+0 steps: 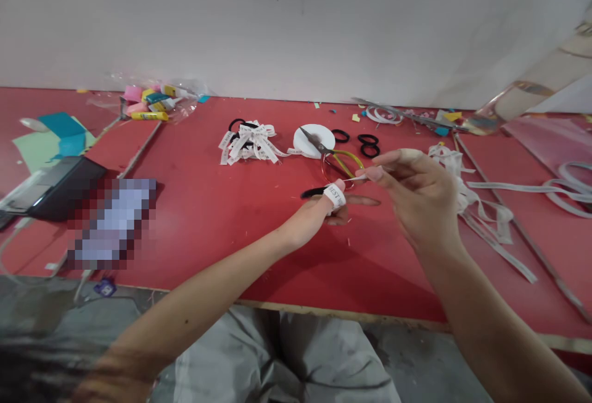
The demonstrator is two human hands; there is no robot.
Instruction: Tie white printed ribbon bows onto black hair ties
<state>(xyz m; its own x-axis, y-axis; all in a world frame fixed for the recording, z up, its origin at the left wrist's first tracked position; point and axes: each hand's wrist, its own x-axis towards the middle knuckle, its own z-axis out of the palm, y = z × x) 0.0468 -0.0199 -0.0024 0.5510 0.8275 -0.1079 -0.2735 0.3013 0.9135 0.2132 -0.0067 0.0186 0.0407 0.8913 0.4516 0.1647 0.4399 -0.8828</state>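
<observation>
A white ribbon [335, 198] with dark print loops around the thumb of my left hand [311, 221], one finger of which stretches out to the right. Beside that thumb a black hair tie [312, 192] sticks out, partly hidden by the hand. My right hand [423, 196] pinches the ribbon's narrow end and holds it taut, to the right of the left hand. Just behind both hands lie scissors [350, 156] with yellow and red handles, their blades across a white ribbon roll [300, 145].
Ribbon bows on black ties [252, 144] are piled left of the roll. Loose hair ties [369, 145] lie to its right. Cut ribbon strips [497, 236] spread at the right, near a tilted clear bottle [522, 97]. A phone [115, 221] and bagged glue tubes [155, 99] are at the left.
</observation>
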